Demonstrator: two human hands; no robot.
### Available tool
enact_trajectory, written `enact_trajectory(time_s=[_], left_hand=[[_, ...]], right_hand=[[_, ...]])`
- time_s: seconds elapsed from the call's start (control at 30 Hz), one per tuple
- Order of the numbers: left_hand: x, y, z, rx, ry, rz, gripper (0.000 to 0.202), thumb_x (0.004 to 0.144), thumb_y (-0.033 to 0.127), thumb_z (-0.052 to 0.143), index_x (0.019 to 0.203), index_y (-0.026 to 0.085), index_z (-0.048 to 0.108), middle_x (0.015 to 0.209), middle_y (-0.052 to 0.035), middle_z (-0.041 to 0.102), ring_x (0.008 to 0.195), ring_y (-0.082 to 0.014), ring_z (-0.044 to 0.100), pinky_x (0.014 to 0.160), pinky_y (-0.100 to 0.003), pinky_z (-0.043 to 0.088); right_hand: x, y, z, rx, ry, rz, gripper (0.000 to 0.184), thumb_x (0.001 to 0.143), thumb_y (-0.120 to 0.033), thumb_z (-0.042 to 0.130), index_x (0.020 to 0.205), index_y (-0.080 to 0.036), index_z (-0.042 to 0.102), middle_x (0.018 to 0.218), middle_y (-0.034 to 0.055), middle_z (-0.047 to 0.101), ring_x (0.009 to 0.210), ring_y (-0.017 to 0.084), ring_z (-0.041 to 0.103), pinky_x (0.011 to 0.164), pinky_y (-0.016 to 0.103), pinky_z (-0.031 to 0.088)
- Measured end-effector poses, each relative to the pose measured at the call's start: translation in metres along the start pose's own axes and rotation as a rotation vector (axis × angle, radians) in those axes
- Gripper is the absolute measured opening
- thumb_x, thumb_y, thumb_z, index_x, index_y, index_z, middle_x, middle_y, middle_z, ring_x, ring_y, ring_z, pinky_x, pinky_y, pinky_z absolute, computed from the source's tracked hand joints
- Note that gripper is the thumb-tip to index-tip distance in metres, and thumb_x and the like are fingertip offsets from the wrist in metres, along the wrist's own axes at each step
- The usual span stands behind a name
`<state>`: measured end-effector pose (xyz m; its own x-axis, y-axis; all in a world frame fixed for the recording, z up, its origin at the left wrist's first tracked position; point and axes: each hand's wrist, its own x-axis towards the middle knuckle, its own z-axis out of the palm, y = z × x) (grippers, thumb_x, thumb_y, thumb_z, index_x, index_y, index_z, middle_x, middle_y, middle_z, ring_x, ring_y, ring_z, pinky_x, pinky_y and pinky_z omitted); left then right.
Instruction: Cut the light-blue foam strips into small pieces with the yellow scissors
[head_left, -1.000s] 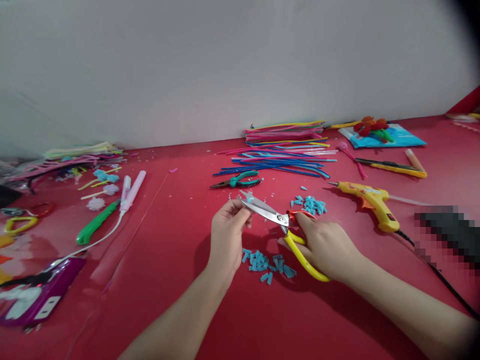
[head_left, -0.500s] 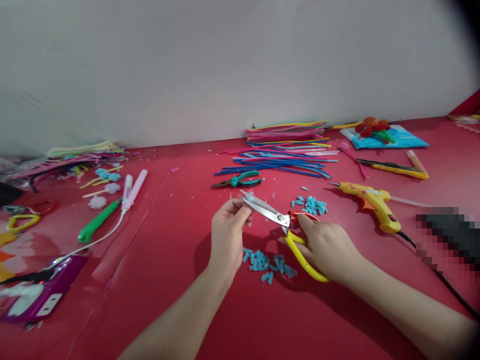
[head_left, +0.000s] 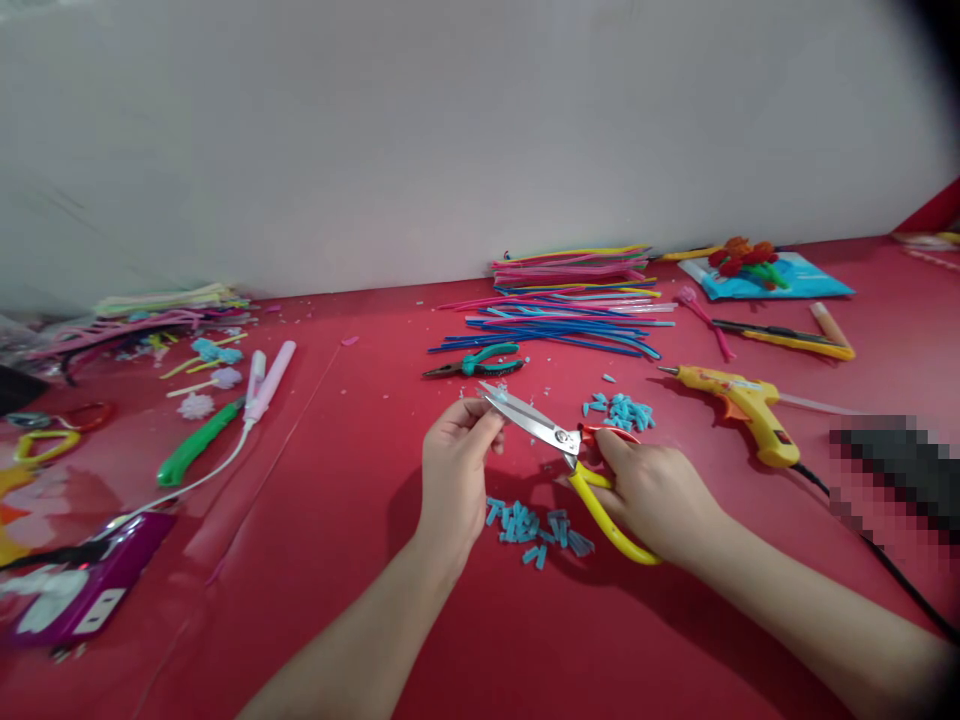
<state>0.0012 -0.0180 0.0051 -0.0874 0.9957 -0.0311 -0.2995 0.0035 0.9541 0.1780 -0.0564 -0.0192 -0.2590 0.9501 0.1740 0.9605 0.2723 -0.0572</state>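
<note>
My right hand (head_left: 652, 495) grips scissors (head_left: 536, 422) with one yellow and one red handle. Their blades point up and left, with the tips over the fingertips of my left hand (head_left: 457, 465). Thumb and forefinger of that hand pinch a small light-blue piece (head_left: 501, 395), mostly hidden by blades and fingers. Below the scissors lies a loose pile of short, blunt blue pieces (head_left: 521, 522), which look like cut pipe cleaner. Beyond my right hand is a second pile of small blue pieces with tapered ends (head_left: 628, 411).
Green-handled pliers (head_left: 480, 362) lie beyond my left hand, before bundles of pipe cleaners (head_left: 562, 325). At right are a yellow glue gun (head_left: 742, 405) and a yellow-and-black cutter (head_left: 787, 338). A pink hair iron (head_left: 266, 385), a green-handled knife (head_left: 196, 445) and a purple power strip (head_left: 112, 580) lie left.
Almost nothing differs. Both hands and the scissors keep the same place; the view has shifted very slightly.
</note>
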Motion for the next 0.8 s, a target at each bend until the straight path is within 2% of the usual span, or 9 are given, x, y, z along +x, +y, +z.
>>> enact_trajectory(time_s=[0.23,0.43,0.57,0.7,0.8], left_hand=[[0.001,0.000,-0.002,0.033,-0.031,0.012,0.002,0.068,0.017,0.056,0.067,0.015,0.057,0.061,0.0026,0.049,0.053,-0.0054,0.041,0.051,-0.018,0.033],[0.001,-0.004,-0.003,0.156,-0.058,-0.013,0.011,0.066,0.024,0.059,0.071,0.015,0.055,0.062,0.0017,0.050,0.054,-0.0074,0.043,0.051,-0.019,0.035],[-0.002,-0.007,0.000,0.395,-0.158,0.011,0.012,0.067,0.026,0.057,0.071,0.015,0.056,0.061,0.0013,0.051,0.054,-0.0091,0.045,0.054,-0.022,0.037],[-0.008,-0.011,0.006,0.615,-0.333,0.101,0.006,0.069,0.022,0.054,0.068,0.017,0.057,0.065,0.0007,0.053,0.061,-0.0110,0.049,0.059,-0.023,0.038],[-0.014,-0.014,0.010,0.710,-0.445,0.154,0.006,0.070,0.018,0.051,0.068,0.018,0.056,0.065,0.0006,0.053,0.059,-0.0110,0.050,0.057,-0.022,0.038]], right_hand=[[0.000,0.002,-0.001,0.021,-0.039,0.028,0.040,0.079,-0.054,0.029,0.073,-0.018,0.045,0.049,0.0017,0.053,0.042,0.013,0.046,0.044,0.025,0.013],[0.003,0.002,-0.009,0.249,-0.102,0.148,0.030,0.076,-0.049,0.038,0.068,-0.021,0.041,0.049,-0.0021,0.048,0.043,0.011,0.043,0.044,0.022,0.018],[0.006,0.001,-0.012,0.463,-0.104,0.207,0.026,0.074,-0.045,0.042,0.065,-0.021,0.040,0.051,-0.0040,0.044,0.044,0.010,0.038,0.044,0.021,0.022],[0.008,0.000,-0.010,0.825,-0.058,0.250,0.021,0.074,-0.040,0.042,0.071,-0.019,0.045,0.057,-0.0038,0.045,0.050,0.009,0.040,0.047,0.020,0.029],[0.008,-0.001,-0.010,1.039,-0.075,0.282,0.018,0.074,-0.037,0.045,0.075,-0.019,0.046,0.055,-0.0061,0.041,0.047,0.007,0.037,0.045,0.019,0.029]])
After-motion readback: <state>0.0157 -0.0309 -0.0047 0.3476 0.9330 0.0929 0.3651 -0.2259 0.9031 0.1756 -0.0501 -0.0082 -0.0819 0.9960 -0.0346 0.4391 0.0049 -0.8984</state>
